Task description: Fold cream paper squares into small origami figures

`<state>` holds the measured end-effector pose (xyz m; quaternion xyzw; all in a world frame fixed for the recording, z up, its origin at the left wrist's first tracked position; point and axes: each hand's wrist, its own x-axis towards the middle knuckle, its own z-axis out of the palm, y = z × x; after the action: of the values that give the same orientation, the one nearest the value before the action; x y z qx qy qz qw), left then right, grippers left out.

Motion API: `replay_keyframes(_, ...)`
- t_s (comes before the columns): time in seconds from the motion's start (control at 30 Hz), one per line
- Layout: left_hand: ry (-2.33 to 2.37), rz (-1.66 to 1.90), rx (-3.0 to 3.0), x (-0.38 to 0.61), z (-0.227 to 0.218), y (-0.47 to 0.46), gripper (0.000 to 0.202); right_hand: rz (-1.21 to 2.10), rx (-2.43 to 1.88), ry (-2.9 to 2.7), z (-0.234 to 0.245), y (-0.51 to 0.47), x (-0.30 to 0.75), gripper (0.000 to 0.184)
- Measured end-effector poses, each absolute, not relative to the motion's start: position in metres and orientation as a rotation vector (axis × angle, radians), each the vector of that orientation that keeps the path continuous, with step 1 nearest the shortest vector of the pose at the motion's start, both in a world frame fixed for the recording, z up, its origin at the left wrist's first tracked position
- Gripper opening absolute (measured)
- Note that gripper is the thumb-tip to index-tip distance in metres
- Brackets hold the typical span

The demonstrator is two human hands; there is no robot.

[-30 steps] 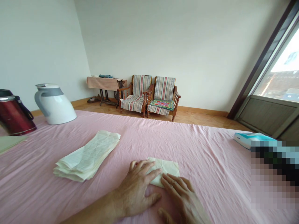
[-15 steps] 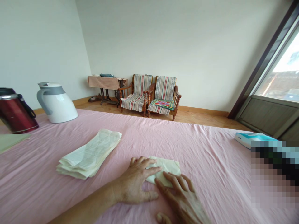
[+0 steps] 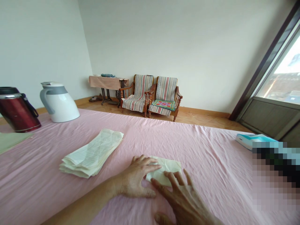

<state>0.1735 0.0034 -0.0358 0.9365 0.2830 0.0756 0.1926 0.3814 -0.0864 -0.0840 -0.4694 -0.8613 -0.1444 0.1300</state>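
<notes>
A small folded sheet of pale green paper (image 3: 172,165) lies flat on the pink cloth, close in front of me. My left hand (image 3: 136,178) rests at its left side, fingers stretched over the paper's left part and thumb on the cloth. Over the near edge lies my right hand (image 3: 185,195), its fingers spread, the fingertips on the paper and the thumb low on the cloth. Both hands are open, and they cover part of the paper. Left of them is a stack of folded, lined paper strips (image 3: 92,153).
The pink cloth (image 3: 150,134) covers the table. At the left stand a red thermos (image 3: 20,111) and a white jug (image 3: 62,107), with more green paper (image 3: 12,141) near them. A blue-and-white packet (image 3: 245,142) is at the right, beside a blurred-out patch. Two chairs (image 3: 150,95) stand beyond.
My right hand's fingers have spread wider and shifted slightly, baring more of the paper. The left hand has barely moved. The view has swung a little to the left.
</notes>
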Motion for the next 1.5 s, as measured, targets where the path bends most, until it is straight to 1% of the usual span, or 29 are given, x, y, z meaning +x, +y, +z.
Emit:
replay_keyframes(0.2, 0.773, 0.238, 2.605, 0.173, -0.035, 0.003, 0.074, -0.566, -1.275, -2.528, -0.076, -0.082, 0.378, 0.078)
replay_keyframes(0.4, 0.788, 0.225, 2.612, 0.172, -0.035, 0.003, 0.075, -0.656, -1.231, -2.577, -0.059, -0.08, 0.371, 0.076)
replay_keyframes(0.53, 0.761, 0.233, 2.606, 0.17, -0.036, 0.005, 0.077, -0.628, -1.283, -2.51, -0.081, -0.082, 0.374, 0.079)
replay_keyframes(0.63, 0.755, 0.226, 2.607, 0.17, -0.036, 0.004, 0.078, -0.607, -1.253, -2.378, -0.107, -0.084, 0.383, 0.091)
replay_keyframes(0.7, 0.771, 0.236, 2.607, 0.171, -0.035, 0.004, 0.07, -0.573, -1.262, -2.35, -0.12, -0.085, 0.388, 0.096)
replay_keyframes(0.77, 0.793, 0.258, 2.601, 0.172, -0.036, 0.003, 0.054, -0.562, -1.284, -2.352, -0.127, -0.086, 0.391, 0.096)
replay_keyframes(0.83, 0.806, 0.286, 2.593, 0.173, -0.038, 0.003, 0.039, -0.585, -1.291, -2.355, -0.128, -0.086, 0.392, 0.095)
replay_keyframes(0.93, 0.814, 0.316, 2.582, 0.174, -0.043, 0.003, 0.033, -0.633, -1.282, -2.36, -0.128, -0.085, 0.391, 0.089)
replay_keyframes(1.03, 0.843, 0.326, 2.582, 0.176, -0.045, 0.001, 0.033, -0.662, -1.294, -2.34, -0.13, -0.084, 0.391, 0.083)
replay_keyframes(1.23, 0.903, 0.314, 2.603, 0.18, -0.042, -0.002, 0.038, -0.72, -1.301, -2.311, -0.135, -0.083, 0.39, 0.076)
replay_keyframes(1.37, 0.924, 0.293, 2.599, 0.181, -0.042, -0.002, 0.04, -0.856, -1.269, -2.296, -0.12, -0.086, 0.39, 0.069)
replay_keyframes(1.5, 0.93, 0.265, 2.582, 0.181, -0.041, -0.001, 0.041, -1.003, -1.201, -2.427, -0.101, -0.093, 0.394, 0.067)
